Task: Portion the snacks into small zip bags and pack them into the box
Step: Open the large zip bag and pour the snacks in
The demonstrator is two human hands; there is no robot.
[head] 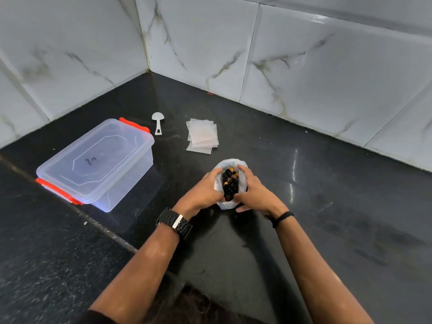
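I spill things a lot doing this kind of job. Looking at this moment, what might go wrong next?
Both the left hand and right hand grip the open snack bag, so freeing one for the scoop might tip out the snacks. The storage box has its lid on, so packing will need a free hand.

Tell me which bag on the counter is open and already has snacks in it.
The white bag held between the left hand and right hand, its mouth spread over dark snacks. The small clear bags behind it lie flat and empty in a stack.
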